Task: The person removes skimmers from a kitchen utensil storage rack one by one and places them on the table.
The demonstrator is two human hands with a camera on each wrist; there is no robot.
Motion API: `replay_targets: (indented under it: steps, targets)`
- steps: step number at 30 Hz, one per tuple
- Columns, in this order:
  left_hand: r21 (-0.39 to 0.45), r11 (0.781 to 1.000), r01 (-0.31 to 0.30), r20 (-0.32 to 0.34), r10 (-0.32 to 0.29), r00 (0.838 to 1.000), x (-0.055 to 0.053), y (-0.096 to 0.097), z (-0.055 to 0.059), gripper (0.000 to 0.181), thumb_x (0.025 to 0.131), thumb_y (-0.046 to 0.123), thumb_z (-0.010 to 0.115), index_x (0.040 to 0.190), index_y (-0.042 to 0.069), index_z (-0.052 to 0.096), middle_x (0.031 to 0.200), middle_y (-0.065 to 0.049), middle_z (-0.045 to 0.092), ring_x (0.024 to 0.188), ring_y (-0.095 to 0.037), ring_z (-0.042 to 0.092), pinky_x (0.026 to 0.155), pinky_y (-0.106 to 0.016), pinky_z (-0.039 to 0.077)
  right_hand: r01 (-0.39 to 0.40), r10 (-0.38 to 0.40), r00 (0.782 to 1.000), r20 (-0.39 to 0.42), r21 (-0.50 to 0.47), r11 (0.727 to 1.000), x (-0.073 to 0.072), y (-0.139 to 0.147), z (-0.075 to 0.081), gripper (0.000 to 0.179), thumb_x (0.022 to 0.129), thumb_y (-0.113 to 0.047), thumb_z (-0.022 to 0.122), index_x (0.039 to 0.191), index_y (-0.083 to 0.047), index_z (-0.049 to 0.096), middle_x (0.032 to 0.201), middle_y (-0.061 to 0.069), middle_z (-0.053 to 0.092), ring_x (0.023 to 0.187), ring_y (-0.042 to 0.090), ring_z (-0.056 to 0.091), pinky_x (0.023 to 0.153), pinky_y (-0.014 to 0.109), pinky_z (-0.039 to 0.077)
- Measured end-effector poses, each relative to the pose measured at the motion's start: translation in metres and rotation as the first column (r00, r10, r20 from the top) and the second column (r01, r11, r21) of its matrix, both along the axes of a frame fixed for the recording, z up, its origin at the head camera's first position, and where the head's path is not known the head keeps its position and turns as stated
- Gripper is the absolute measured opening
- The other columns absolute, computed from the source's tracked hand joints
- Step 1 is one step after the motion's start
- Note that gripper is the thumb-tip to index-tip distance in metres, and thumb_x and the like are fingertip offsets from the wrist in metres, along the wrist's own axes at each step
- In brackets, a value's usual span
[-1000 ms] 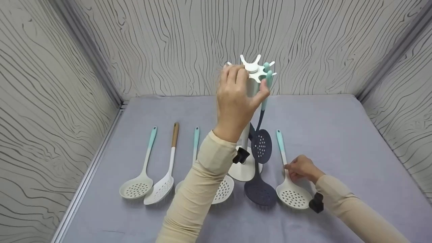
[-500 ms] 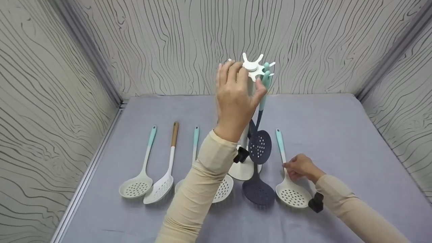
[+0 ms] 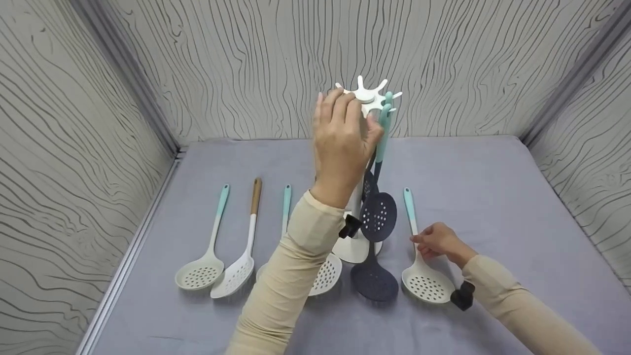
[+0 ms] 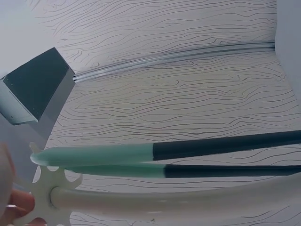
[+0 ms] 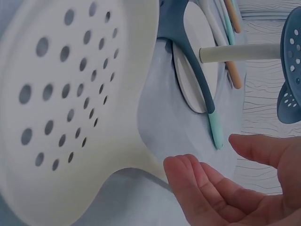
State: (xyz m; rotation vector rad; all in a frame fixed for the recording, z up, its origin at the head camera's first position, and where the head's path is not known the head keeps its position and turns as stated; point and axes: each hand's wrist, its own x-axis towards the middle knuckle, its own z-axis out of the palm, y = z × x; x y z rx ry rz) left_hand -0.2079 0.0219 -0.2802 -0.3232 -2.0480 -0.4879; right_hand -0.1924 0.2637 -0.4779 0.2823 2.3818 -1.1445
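My left hand (image 3: pixel 340 135) holds the white star-shaped top of a utensil rack (image 3: pixel 365 95), its fingers (image 4: pixel 21 200) curled at the hooks in the left wrist view. Two dark skimmers with teal handles hang there; the front skimmer (image 3: pixel 378 217) faces me. Another dark skimmer (image 3: pixel 374 282) lies at the rack's base, its handle partly hidden. At the right, a white skimmer (image 3: pixel 428 287) with a teal handle lies on the cloth. My right hand (image 3: pixel 438 241) has its fingertips right at this skimmer's neck. The right wrist view shows the thumb apart from the fingers.
Left of the rack lie a white skimmer (image 3: pixel 199 273) with a teal handle, a white slotted turner (image 3: pixel 234 280) with a wooden handle, and another white skimmer (image 3: pixel 326 278) partly behind the left sleeve. Grey cloth (image 3: pixel 517 222) covers the table, with patterned walls around it.
The rack's top has turned under my left hand, and the hanging skimmers have swung left. The dark skimmer below has shifted slightly left. My right hand stays nearly still.
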Motion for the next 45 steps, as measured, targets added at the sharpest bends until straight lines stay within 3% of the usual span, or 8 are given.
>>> replay_targets:
  steps: [9,17,23,28,32,36,41,45]
  targets:
    - [0.051,0.994,0.101,0.032,-0.103,0.994,-0.001,-0.004,-0.002,0.026,0.095,0.025,0.053,0.105,0.004,0.064,0.114,-0.010,0.067,0.120,-0.023,0.061,0.120,-0.036,0.037,-0.025,0.023,0.997,-0.070,-0.016,1.000,0.006,-0.007,0.008,0.030,0.092,-0.013,0.061,0.104,0.015,0.059,0.070,0.001,0.063,0.061,0.005,0.059,0.059,0.021,0.060]
    - [0.049,0.991,0.127,0.052,-0.129,0.990,0.000,-0.005,-0.003,0.033,0.098,0.028,0.052,0.113,0.001,0.063,0.120,-0.014,0.066,0.125,-0.026,0.058,0.121,-0.037,0.035,-0.084,0.085,0.978,-0.189,0.011,0.996,0.017,-0.017,0.009,0.027,0.092,-0.013,0.061,0.100,0.013,0.062,0.073,0.004,0.063,0.063,0.007,0.058,0.056,0.017,0.055]
    - [0.056,0.989,0.134,0.051,-0.137,0.989,0.000,-0.005,-0.004,0.033,0.098,0.027,0.052,0.113,0.000,0.063,0.121,-0.015,0.066,0.125,-0.026,0.058,0.122,-0.036,0.035,-0.091,0.093,0.970,-0.226,0.018,0.996,0.022,-0.019,0.009,0.028,0.092,-0.013,0.061,0.101,0.013,0.062,0.077,0.008,0.065,0.065,0.009,0.058,0.056,0.017,0.053]
    - [0.065,0.989,0.133,0.045,-0.136,0.990,-0.001,-0.004,-0.005,0.031,0.098,0.027,0.052,0.112,0.001,0.063,0.120,-0.014,0.066,0.124,-0.025,0.059,0.122,-0.035,0.035,-0.096,0.099,0.959,-0.264,0.026,0.995,0.025,-0.021,0.011,0.026,0.092,-0.014,0.061,0.101,0.011,0.064,0.075,0.004,0.066,0.066,0.010,0.059,0.057,0.016,0.053]
    - [0.063,0.989,0.130,0.043,-0.133,0.990,-0.001,-0.004,-0.006,0.032,0.098,0.027,0.051,0.113,0.001,0.062,0.121,-0.015,0.065,0.125,-0.026,0.058,0.122,-0.036,0.035,-0.107,0.131,0.931,-0.341,0.089,0.990,0.028,-0.023,0.016,0.027,0.091,-0.013,0.061,0.102,0.011,0.065,0.079,0.010,0.069,0.068,0.010,0.059,0.056,0.016,0.049]
    - [0.062,0.990,0.124,0.039,-0.126,0.991,-0.001,-0.004,-0.006,0.032,0.098,0.028,0.052,0.113,0.001,0.062,0.121,-0.015,0.066,0.124,-0.026,0.058,0.121,-0.037,0.036,-0.086,0.152,0.880,-0.451,0.164,0.983,0.028,-0.027,0.025,0.025,0.090,-0.012,0.062,0.103,0.010,0.066,0.087,0.019,0.072,0.074,0.015,0.065,0.059,0.017,0.049]
    - [0.057,0.991,0.124,0.036,-0.126,0.991,-0.001,-0.004,-0.005,0.033,0.098,0.029,0.051,0.113,0.002,0.062,0.121,-0.014,0.066,0.124,-0.026,0.059,0.121,-0.037,0.036,-0.045,0.143,0.819,-0.556,0.186,0.981,0.028,-0.033,0.037,0.023,0.090,-0.010,0.063,0.102,0.009,0.067,0.090,0.021,0.073,0.081,0.027,0.070,0.062,0.018,0.051]
    - [0.057,0.991,0.125,0.037,-0.127,0.991,-0.001,-0.004,-0.005,0.033,0.098,0.029,0.051,0.114,0.002,0.062,0.121,-0.015,0.066,0.124,-0.026,0.059,0.121,-0.038,0.035,-0.018,0.128,0.782,-0.610,0.183,0.983,0.031,-0.040,0.043,0.021,0.089,-0.007,0.064,0.102,0.009,0.067,0.088,0.021,0.073,0.082,0.030,0.070,0.067,0.028,0.059]
